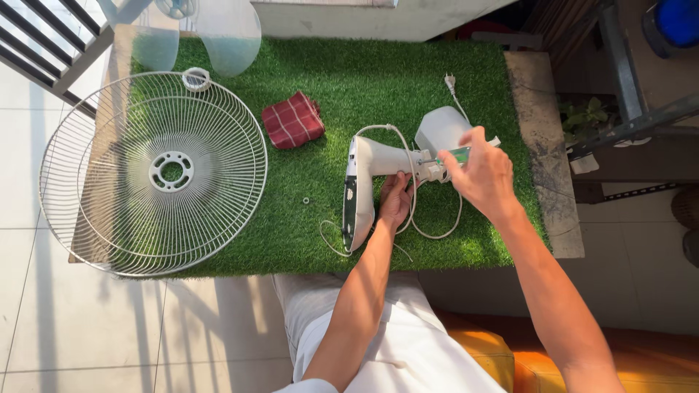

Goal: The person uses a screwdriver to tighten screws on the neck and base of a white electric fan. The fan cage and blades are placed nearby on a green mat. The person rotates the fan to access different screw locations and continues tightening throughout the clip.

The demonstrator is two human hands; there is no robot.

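The white fan body [371,171] is lying on its side on the green turf mat [349,94], just right of the picture's centre, with its flat base end pointing toward six o'clock and its motor end [443,131] pointing toward two o'clock. The left hand [395,200] is coming in from six o'clock and is cupping the neck of the fan body from below, fingers wrapped around it and steadying it. The right hand [480,175] is sitting at three o'clock of the neck, fingers pinched around a green-handled screwdriver [457,154], whose tip is pointing toward nine o'clock at the joint between neck and motor end. The white power cord [429,229] is looping around the body, trailing down toward six o'clock and running up toward one o'clock, where its plug [451,80] is resting on the mat.

Moving outward, at about ten o'clock of the fan body a folded red checked cloth [293,120] is lying on the mat. A tiny pale ring [306,200] is sitting on the grass at nine o'clock. Farther out at nine o'clock, the round wire grille [153,173] is lying flat, overhanging the mat's edge. At eleven o'clock, translucent fan blades [229,33] are resting at the mat's far edge.
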